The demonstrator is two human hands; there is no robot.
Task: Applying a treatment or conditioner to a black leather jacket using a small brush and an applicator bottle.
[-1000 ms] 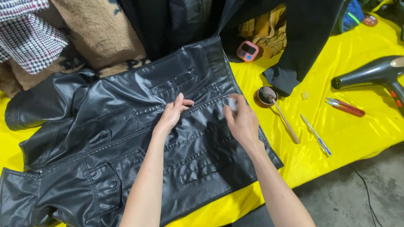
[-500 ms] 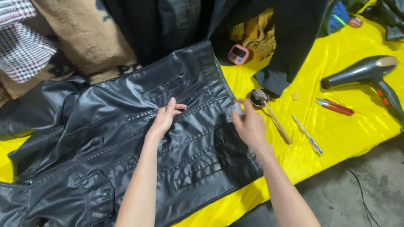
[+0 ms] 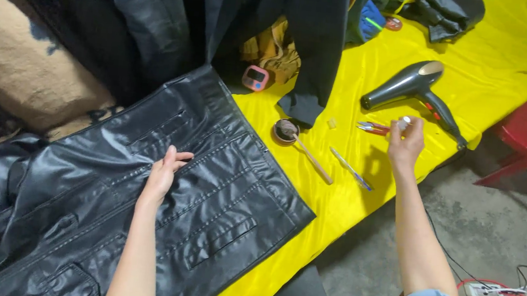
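1. One left hand [image 3: 163,174] lies flat and open on the jacket [image 3: 144,201], which is spread over the yellow surface [image 3: 473,71].
2. Right hand [image 3: 405,144], right of the jacket, pinches a small pale thing [image 3: 403,123] beside the dryer [image 3: 412,85].
3. Red pliers [image 3: 372,127] lie just beside that hand.

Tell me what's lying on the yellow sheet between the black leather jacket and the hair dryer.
In the head view, a small round dish with a wooden-handled brush, a blue pen and red-handled pliers lie between the black leather jacket and the hair dryer.
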